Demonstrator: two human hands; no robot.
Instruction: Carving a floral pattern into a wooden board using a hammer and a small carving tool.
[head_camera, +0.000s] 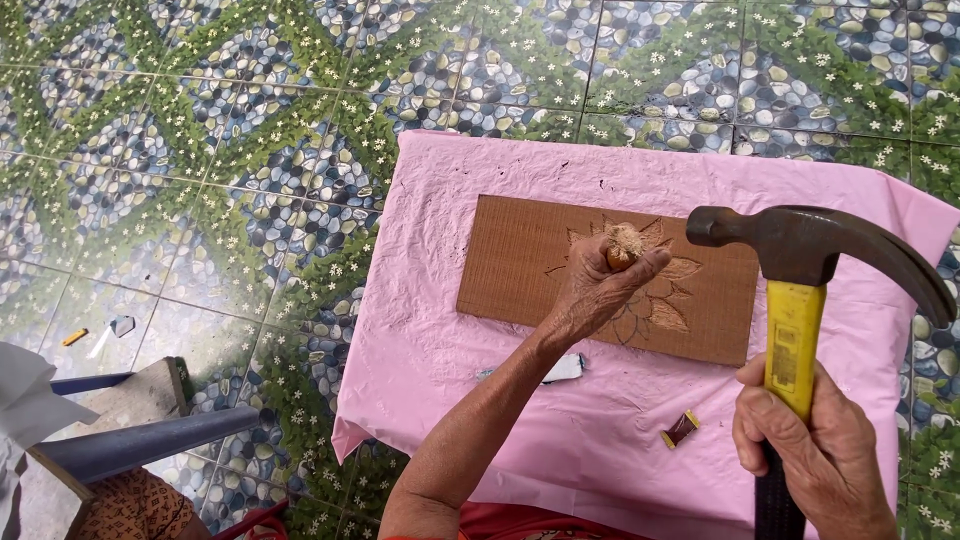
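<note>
The left hand (600, 285) is closed in a full fist around a chisel (622, 245), of which only the frayed wooden butt shows above the fingers; the blade is hidden under the hand. The fist rests over the board (520, 260), a flat brown wooden panel with a flower partly carved into it, petals showing at 12 and 3 o'clock of the hand. The right hand (815, 450) grips a hammer (800, 270) tight by its yellow and black handle, fingers wrapped all the way round; the dark claw head is raised at 3 o'clock of the chisel, clear of it. The board lies on a pink sheet (450, 400) over a tiled floor (200, 150). A small brown spool (680, 429) sits on the sheet at 6 o'clock of the board, near the right hand
</note>
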